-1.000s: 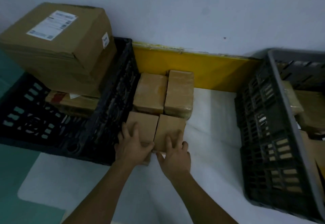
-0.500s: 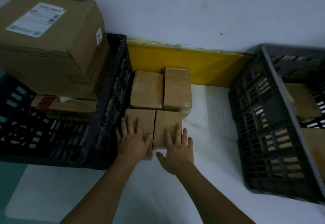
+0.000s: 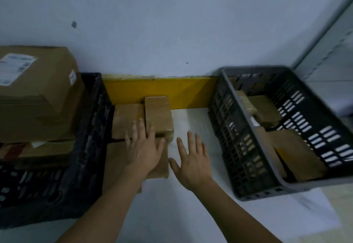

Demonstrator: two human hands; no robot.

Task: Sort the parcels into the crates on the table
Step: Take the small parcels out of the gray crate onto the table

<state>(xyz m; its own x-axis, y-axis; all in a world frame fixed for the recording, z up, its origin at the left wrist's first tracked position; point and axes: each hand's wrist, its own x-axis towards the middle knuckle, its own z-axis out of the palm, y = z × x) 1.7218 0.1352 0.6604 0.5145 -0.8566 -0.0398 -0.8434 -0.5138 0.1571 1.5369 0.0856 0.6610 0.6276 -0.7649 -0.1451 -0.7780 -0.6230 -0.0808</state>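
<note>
Flat left grip on parcels

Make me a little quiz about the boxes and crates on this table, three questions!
1. True or false: the right hand is holding a parcel.
2. Which crate has the big labelled box on top? A: the black crate. B: the grey crate.
3. Fill in: the left hand lies flat on the ____ between the crates.

Key
1. False: it is open, over the white table cover.
2. A.
3. Parcels.
</note>
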